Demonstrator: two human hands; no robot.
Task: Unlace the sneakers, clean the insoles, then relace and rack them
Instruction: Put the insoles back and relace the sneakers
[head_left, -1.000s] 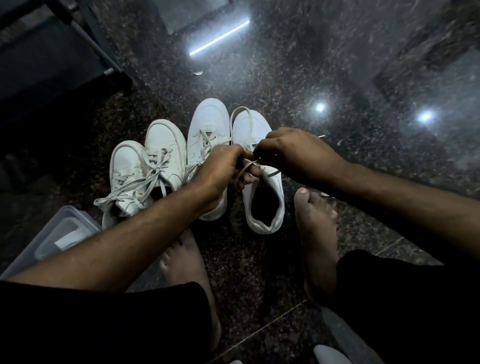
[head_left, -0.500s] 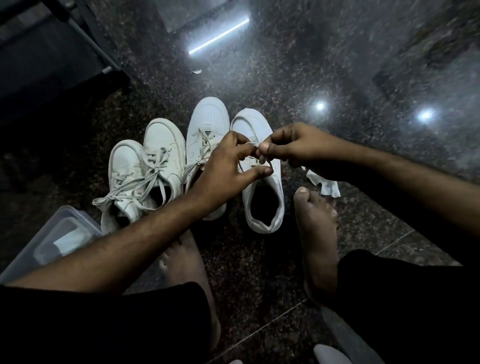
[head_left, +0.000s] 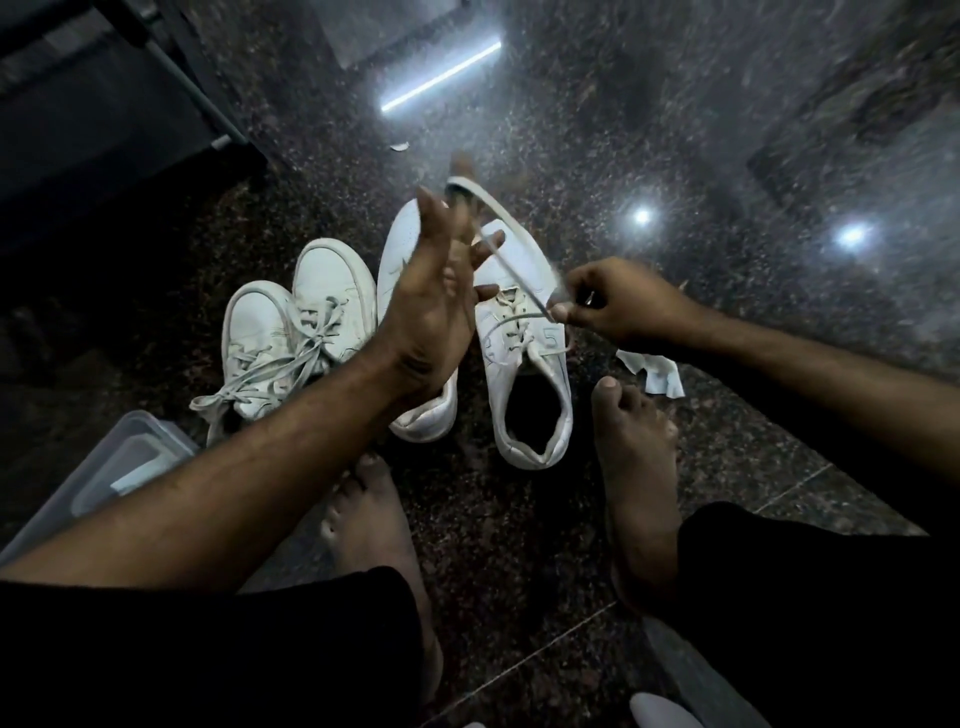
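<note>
Lace (head_left: 511, 262) pinched in right hand (head_left: 618, 306), left hand (head_left: 434, 291) fingers spread; paper inside plastic tub (head_left: 111, 457).

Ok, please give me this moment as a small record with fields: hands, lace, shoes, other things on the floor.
left hand: raised over the shoes, fingers spread, lace looped over the fingertips
right hand: pinches the lace
lace: stretched between both hands, blurred
rightmost sneaker: partly laced, on the floor
other sneakers: three, the left two with laces in
floor: dark speckled stone
crumpled wipe: beside the right foot
plastic box: lower left
</note>
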